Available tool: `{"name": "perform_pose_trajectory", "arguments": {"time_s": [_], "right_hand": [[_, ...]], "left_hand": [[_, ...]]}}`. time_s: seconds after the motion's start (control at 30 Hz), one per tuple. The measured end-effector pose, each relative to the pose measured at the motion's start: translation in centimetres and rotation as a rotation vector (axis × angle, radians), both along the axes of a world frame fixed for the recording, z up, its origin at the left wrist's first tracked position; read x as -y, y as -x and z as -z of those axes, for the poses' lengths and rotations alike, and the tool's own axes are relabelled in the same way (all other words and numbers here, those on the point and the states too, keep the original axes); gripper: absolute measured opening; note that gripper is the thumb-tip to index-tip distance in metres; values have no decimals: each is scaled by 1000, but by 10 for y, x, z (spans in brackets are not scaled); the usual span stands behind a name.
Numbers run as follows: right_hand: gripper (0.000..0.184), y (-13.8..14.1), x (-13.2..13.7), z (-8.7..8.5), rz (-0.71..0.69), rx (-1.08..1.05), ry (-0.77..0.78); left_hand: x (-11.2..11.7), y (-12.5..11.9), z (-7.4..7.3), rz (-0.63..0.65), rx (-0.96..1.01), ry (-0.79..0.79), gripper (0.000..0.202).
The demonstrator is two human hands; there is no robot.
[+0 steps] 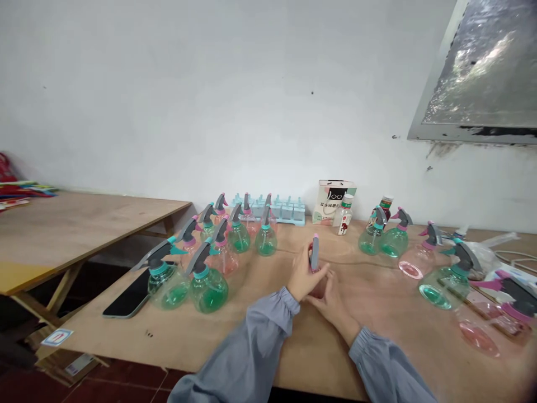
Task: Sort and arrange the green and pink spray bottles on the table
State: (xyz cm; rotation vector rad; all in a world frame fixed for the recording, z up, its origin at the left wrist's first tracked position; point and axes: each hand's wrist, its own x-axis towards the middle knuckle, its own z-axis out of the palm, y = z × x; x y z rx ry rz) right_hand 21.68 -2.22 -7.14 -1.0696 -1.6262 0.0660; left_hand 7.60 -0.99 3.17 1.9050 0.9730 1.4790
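At the middle of the table, both hands are on one spray bottle (315, 256) with a grey head and a pink tip. My left hand (302, 275) wraps around the head and collar, fingers closed. Lower down, my right hand (332, 307) grips the pinkish body, which the hands mostly hide. Left of them stands a group of green and pink spray bottles, the closest being a green spray bottle (210, 291). Over on the right, more spray bottles lean or lie at a tilt, among them a pink spray bottle (415, 261) and a green spray bottle (440, 291).
A black phone (128, 296) lies near the left edge. Along the wall are a light blue rack (289, 214), a printed paper bag (326, 208) and a small labelled bottle (344, 217). Another table (104, 224) stands to the left across a gap. A plastic bag (482, 254) lies far right.
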Motion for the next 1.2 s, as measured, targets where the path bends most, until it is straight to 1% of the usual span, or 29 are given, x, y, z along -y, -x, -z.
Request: {"name": "perform_pose_trajectory", "arguments": {"time_s": [0.03, 0.07, 0.1, 0.13, 0.17, 0.23, 0.33, 0.4, 0.47, 0.57, 0.7, 0.73, 0.8, 0.87, 1.0, 1.07, 1.13, 1.2], "right_hand": [[70, -4, 1, -6, 19, -18, 8], [65, -11, -1, -14, 70, -65, 19], [60, -21, -5, -23, 150, -131, 28], [55, -34, -11, -35, 262, -214, 41], [57, -50, -21, -47, 356, -276, 31], [71, -85, -46, -74, 525, -344, -20], [83, -134, -88, -108, 678, -397, -35], [86, -156, -112, -121, 739, -413, -8], [86, -171, -128, -128, 774, -413, 34], [79, -182, -139, -128, 779, -390, 102], [57, -185, -136, -121, 724, -319, 141], [54, -183, -133, -119, 708, -298, 131], [53, -175, -123, -113, 675, -258, 99], [56, -164, -108, -105, 632, -222, 67], [57, -127, -62, -85, 510, -168, 16], [53, -105, -36, -73, 434, -174, -8], [48, -82, -15, -64, 395, -202, -14], [44, -63, 0, -58, 360, -228, -17]], "left_hand": [[1, 1, -2, -7, 49, 33, 54], [0, 4, -4, 1, 97, 59, 48], [-1, 9, -6, 17, 140, 72, 45], [-3, 14, -7, 33, 176, 69, 45], [-5, 21, -8, 47, 204, 56, 44], [-8, 32, -9, 69, 236, 37, 42], [-11, 45, -11, 106, 271, 82, 39], [-11, 50, -15, 107, 300, 95, 39], [-9, 54, -20, 110, 320, 88, 38], [-5, 58, -27, 117, 343, 130, 37], [-1, 62, -33, -6, 417, 204, 43], [-1, 63, -34, -12, 422, 202, 44], [0, 65, -35, 45, 413, 183, 43], [1, 65, -35, 112, 405, 178, 42], [2, 67, -36, 68, 441, 226, 43], [2, 69, -38, 127, 401, 246, 45], [3, 72, -39, 227, 330, 255, 39], [2, 73, -39, 246, 317, 248, 34]]}}
